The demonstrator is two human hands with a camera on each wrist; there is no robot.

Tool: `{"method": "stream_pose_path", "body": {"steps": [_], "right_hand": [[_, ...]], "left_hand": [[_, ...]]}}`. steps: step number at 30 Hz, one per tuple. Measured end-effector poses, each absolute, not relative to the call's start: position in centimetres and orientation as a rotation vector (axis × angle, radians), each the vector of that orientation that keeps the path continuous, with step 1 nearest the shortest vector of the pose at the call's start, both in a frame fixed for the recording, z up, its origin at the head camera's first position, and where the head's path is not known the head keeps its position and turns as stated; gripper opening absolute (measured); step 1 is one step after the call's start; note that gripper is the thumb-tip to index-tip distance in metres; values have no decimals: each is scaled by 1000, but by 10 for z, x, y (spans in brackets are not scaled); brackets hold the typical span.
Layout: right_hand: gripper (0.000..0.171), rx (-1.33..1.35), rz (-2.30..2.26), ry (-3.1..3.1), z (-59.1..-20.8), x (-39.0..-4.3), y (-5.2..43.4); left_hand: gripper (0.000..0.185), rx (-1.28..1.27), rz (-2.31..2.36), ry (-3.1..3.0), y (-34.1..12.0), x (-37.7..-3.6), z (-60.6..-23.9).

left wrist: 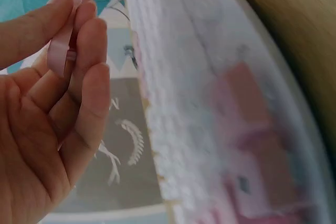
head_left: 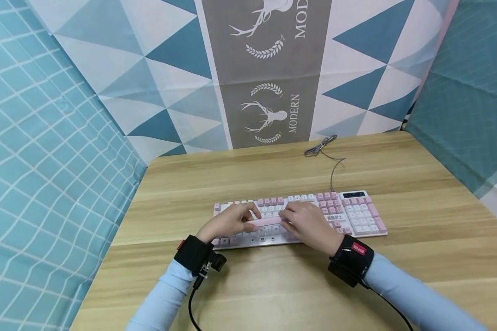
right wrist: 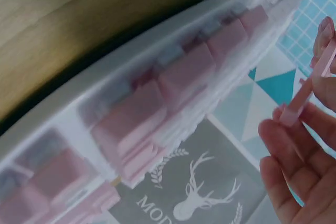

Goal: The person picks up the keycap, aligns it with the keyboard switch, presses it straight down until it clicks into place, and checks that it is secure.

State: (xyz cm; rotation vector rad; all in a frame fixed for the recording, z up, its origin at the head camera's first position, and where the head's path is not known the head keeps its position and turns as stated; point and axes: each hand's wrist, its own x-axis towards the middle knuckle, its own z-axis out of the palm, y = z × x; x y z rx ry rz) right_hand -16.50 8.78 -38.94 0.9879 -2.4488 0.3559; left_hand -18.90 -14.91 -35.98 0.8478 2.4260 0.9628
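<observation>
A long pink keycap (head_left: 265, 222) hangs just above the keyboard (head_left: 356, 216), over its lower rows, pinched at one end by the left hand (head_left: 231, 221) and at the other by the right hand (head_left: 308, 225). It is a slim, pale pink bar. The keyboard is white with pink keys and lies on the wooden worktop (head_left: 418, 184); its grey cable (head_left: 327, 151) runs off behind it toward the patterned backdrop (head_left: 269, 69).

The gray strip of the wall cloth (head_left: 269, 69) has the word "MODERN" next to a white deer picture. Higher up, the same word is cut off and only "MOD" shows. In the right wrist view only "MO" shows. The red tag on the right wrist strap (head_left: 359, 248) is too small to read.
</observation>
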Motion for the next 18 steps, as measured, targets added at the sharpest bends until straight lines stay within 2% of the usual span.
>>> {"method": "stream_pose_path", "body": {"steps": [4,18], "right_hand": [[8,1047,329,-2499,-394,-170,79],[5,1115,281,-2533,-405,-165,70]], "left_hand": [[20,801,967,2412,-158,-191,-368],[11,883,492,2915,-157,-168,-382]]}}
